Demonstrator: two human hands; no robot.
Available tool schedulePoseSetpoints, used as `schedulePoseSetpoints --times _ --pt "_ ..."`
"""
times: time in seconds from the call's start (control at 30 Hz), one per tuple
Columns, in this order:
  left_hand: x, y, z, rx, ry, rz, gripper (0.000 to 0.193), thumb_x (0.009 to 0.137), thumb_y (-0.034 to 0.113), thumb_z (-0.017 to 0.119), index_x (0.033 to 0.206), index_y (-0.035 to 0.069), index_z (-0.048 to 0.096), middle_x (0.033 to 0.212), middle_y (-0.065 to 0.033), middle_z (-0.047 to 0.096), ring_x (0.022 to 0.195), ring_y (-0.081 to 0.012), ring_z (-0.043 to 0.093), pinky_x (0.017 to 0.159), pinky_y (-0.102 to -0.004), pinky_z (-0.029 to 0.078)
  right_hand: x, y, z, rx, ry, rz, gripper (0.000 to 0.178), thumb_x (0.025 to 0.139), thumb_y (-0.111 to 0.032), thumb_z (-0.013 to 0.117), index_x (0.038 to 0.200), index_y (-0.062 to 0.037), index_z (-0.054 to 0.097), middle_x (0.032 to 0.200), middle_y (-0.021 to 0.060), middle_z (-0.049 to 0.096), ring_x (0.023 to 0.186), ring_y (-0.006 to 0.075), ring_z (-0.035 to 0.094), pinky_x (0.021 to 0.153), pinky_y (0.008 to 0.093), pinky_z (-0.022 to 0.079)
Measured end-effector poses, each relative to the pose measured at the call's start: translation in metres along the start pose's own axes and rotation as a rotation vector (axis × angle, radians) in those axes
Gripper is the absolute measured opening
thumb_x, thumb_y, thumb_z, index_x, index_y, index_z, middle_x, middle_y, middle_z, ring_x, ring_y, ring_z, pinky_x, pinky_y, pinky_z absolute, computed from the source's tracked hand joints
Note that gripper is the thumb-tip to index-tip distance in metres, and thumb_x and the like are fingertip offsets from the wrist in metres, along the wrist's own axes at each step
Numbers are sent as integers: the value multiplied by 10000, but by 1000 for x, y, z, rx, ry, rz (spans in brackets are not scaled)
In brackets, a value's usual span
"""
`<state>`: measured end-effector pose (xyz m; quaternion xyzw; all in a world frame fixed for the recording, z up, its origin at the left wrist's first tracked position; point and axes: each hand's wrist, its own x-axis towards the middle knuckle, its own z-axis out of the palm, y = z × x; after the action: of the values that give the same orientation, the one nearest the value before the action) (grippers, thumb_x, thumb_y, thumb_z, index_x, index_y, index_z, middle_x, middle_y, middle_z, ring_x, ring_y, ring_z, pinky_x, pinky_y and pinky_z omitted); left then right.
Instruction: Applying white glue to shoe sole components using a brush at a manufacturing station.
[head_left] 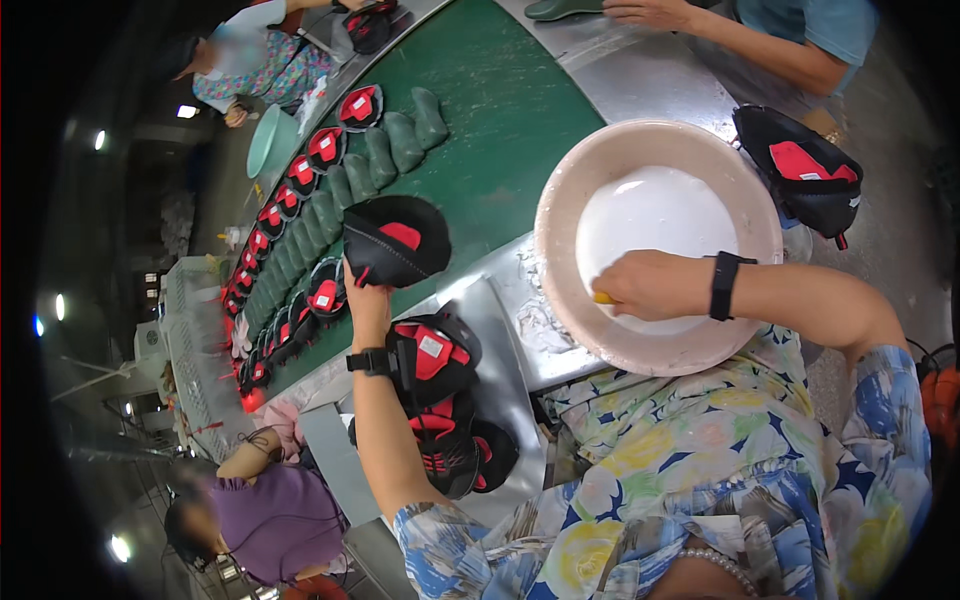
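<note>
Shoe upper point(385, 243): black, stitched, flared | liquid point(665, 220): white, glossy | basin point(558, 215): round

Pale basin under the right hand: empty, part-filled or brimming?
Part-filled: the basin holds white liquid, with bare inner wall showing above it.

Left of the basin point(554, 235), a black shoe upper point(388, 252) hides most fingers of the left hand point(367, 298). Inside the basin, the right hand point(645, 284) partly covers a yellow object point(602, 298) (we cannot name it).
</note>
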<state>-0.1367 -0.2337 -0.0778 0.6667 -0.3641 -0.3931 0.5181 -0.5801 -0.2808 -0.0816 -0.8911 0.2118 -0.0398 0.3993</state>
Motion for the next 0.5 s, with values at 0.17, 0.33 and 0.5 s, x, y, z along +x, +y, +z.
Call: schedulePoseSetpoints --times 0.17,0.33,0.5 --pt "-68 25 2 -255 -136 -57 370 995 153 587 1342 30 550 1258 -97 654 1094 -259 672 889 -420 597 -41 5 -45 -84 206 -64 192 840 -119 715 977 -6 642 892 173 688 850 374 664 772 447 521" --pt "-90 52 48 -216 -394 -193 510 874 -4 714 1340 29 509 1215 -71 632 1062 -193 643 911 -355 571 -50 -13 -106 163 580 -166 192 895 -191 709 979 -36 632 822 152 669 747 304 669 706 367 522" --pt "-93 52 92 564 -644 465 593 873 93 729 1412 15 494 1348 -127 588 1214 -251 576 1058 -381 462 -42 -36 -115 143 715 -316 193 908 -199 711 945 -39 610 827 102 666 722 257 644 685 331 497"
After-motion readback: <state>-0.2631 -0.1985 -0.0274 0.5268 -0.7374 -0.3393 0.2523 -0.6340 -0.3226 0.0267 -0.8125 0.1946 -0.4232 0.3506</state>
